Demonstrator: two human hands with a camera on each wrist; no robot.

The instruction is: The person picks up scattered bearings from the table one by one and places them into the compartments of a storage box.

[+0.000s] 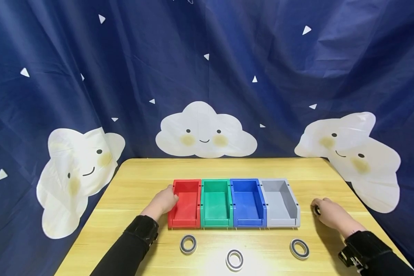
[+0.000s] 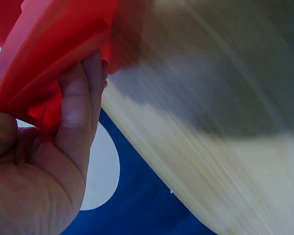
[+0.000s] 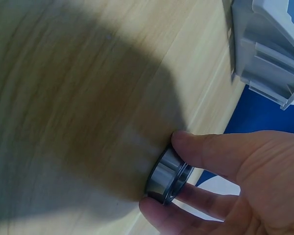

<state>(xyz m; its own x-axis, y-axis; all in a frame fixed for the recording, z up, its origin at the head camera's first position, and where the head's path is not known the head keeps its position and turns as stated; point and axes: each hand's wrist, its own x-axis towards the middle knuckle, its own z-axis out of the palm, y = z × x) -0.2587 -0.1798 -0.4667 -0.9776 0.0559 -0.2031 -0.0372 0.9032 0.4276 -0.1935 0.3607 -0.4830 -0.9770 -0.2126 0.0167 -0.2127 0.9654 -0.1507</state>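
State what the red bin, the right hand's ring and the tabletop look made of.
Red bin: probably moulded plastic, smooth and slightly glossy; its colour is uniform. Ring: likely polished metal, since its outer band shines silvery. Tabletop: wood or wood-look laminate, smooth with a sheen; grain shows, but which is unclear.

On the table (image 1: 227, 168), four bins (image 1: 216, 222) side by side. At the left wall of the leftmost bin (image 1: 184, 223), the left hand (image 1: 162, 201). Right of the rightmost bin (image 1: 283, 222), apart, the right hand (image 1: 334, 215) around a held ring (image 3: 165, 175). Before the bins, left to right, first ring (image 1: 182, 244), second ring (image 1: 229, 260), third ring (image 1: 293, 249). Behind the table, a curtain (image 1: 279, 99).
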